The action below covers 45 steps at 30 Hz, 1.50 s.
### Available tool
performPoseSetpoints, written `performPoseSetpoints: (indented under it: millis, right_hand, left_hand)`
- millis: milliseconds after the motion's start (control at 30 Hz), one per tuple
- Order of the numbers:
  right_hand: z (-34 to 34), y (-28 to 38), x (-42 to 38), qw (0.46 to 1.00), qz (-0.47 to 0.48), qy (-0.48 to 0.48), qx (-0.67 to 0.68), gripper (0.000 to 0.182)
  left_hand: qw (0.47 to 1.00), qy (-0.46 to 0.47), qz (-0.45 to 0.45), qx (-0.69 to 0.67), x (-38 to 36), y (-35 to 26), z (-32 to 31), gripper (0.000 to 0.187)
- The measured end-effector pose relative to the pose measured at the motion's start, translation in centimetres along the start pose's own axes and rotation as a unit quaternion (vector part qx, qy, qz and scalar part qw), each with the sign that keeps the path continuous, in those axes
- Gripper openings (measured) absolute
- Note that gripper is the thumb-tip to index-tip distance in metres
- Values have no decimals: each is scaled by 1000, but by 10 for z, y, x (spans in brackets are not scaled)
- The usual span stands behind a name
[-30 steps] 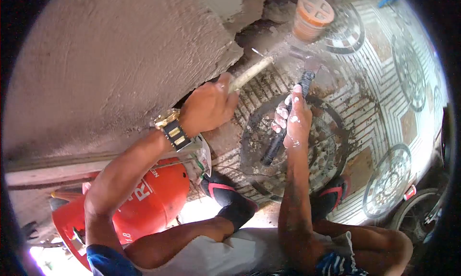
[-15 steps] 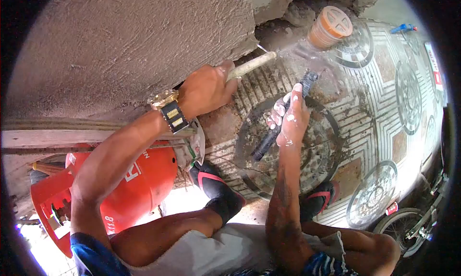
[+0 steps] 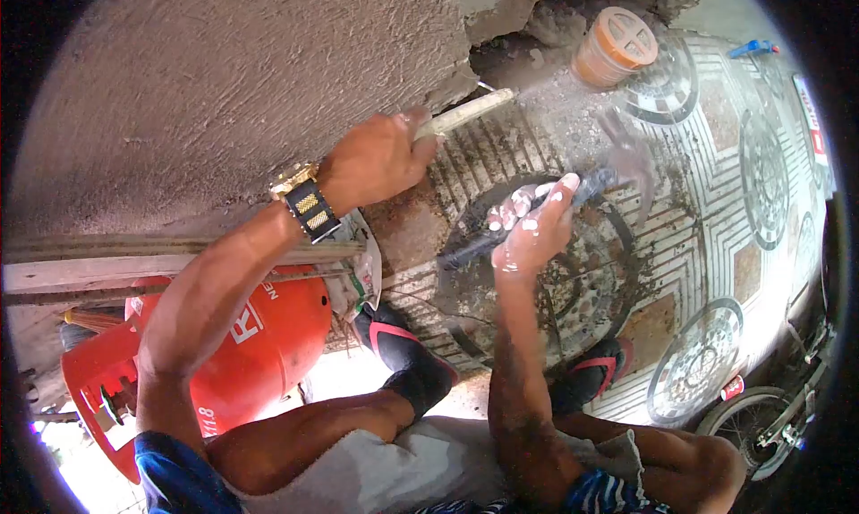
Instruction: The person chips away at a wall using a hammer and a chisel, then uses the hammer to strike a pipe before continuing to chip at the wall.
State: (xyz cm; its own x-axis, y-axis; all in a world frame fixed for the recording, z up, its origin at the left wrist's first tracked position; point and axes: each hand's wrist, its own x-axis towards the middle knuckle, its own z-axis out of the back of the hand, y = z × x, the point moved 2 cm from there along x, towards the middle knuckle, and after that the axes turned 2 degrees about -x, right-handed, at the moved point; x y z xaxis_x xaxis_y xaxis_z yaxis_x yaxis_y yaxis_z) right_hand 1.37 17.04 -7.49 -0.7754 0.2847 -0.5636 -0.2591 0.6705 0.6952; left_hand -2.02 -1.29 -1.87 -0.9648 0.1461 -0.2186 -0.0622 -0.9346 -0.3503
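Observation:
My left hand (image 3: pixel 380 159), with a gold and black watch on its wrist, is closed round a pale rod (image 3: pixel 470 111) that points right, toward the broken lower edge of the wall. Powdered with white dust, my right hand (image 3: pixel 534 228) grips the dark handle of a hammer (image 3: pixel 617 156). The hammer's head is blurred and lies right of the rod's far end, apart from it. Above the hammer stands a round container with an orange lid (image 3: pixel 616 47), beside the broken wall.
A rough wall (image 3: pixel 268 76) rises at the upper left. Below it lies a red gas cylinder (image 3: pixel 268 344) near wooden boards (image 3: pixel 116 250). Patterned tiles (image 3: pixel 707 353) carry loose debris. A bicycle wheel (image 3: pixel 747 429) and a small red can (image 3: pixel 732 388) are at the lower right.
My right hand has moved slightly down and left, and the hammer has tilted, its head swinging right and down. My left hand has shifted slightly left with the rod.

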Motion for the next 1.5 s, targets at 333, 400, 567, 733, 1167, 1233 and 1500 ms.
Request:
performPoseSetpoints:
  millis: [333, 400, 567, 733, 1167, 1233, 1500]
  right_hand:
    - [-2, -8, 9, 999, -30, 7, -21, 40]
    - [-4, 6, 3, 996, 19, 5, 81, 40]
    - [0, -55, 14, 980, -12, 59, -187, 39]
    - [1, -7, 7, 1000, -10, 8, -3, 42]
    - [-14, -24, 1, 999, -14, 36, -23, 39]
    - [-8, -2, 0, 998, 51, -8, 43, 36]
    - [-13, -54, 10, 983, -74, 80, -147, 27]
  left_hand:
    - [998, -23, -51, 23, 3, 5, -1, 42]
    - [999, 2, -25, 29, 3, 2, 4, 42]
    - [1000, 20, -21, -9, 3, -1, 5, 42]
    - [1000, -2, 3, -27, 1, 2, 4, 48]
    - [999, 45, 5, -3, -5, 11, -3, 41]
    - [997, 26, -40, 56, 4, 23, -6, 40]
    - [1000, 6, 17, 8, 4, 2, 4, 40]
